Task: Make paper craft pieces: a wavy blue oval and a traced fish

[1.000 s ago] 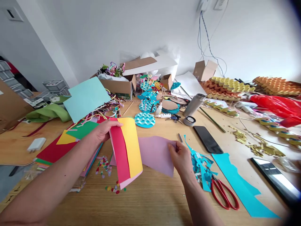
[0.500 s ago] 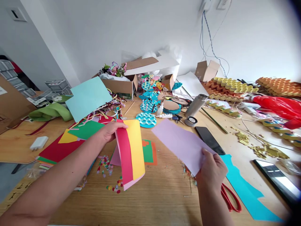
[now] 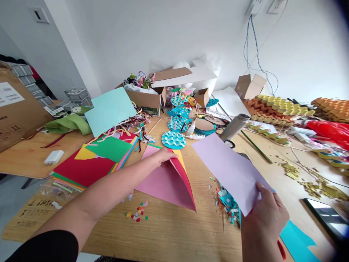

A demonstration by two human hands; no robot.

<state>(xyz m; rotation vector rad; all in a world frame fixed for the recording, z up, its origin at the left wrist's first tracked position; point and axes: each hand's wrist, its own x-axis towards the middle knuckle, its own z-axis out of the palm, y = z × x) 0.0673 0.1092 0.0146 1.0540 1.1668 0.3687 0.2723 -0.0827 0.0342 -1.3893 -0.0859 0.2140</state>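
Observation:
My left hand (image 3: pixel 164 157) pinches the top edge of several coloured paper sheets. The pink sheet (image 3: pixel 166 185) faces me, with a red sheet (image 3: pixel 182 170) and a yellow sheet (image 3: pixel 180 157) curling at its right side. My right hand (image 3: pixel 268 214) grips a lilac paper sheet (image 3: pixel 229 171) by its lower right corner, tilted above the table. Under that hand, the scissors' red handle (image 3: pixel 281 249) shows only in part. A turquoise paper piece (image 3: pixel 298 238) lies beside it. Paper scraps (image 3: pixel 229 203) are partly covered by the lilac sheet.
A stack of coloured paper (image 3: pixel 84 167) lies left, near a white charger (image 3: pixel 53 157). Small paper dots (image 3: pixel 137 213) are scattered in front. Behind stand a turquoise tiered craft (image 3: pixel 178 112) and a metal flask (image 3: pixel 236 125). A phone (image 3: pixel 325 216) lies right, egg trays (image 3: pixel 283 105) farther back.
My left hand has moved right and slightly down; its sheets now hang with the pink side toward me. My right hand has moved right with the lilac sheet. The view has shifted left.

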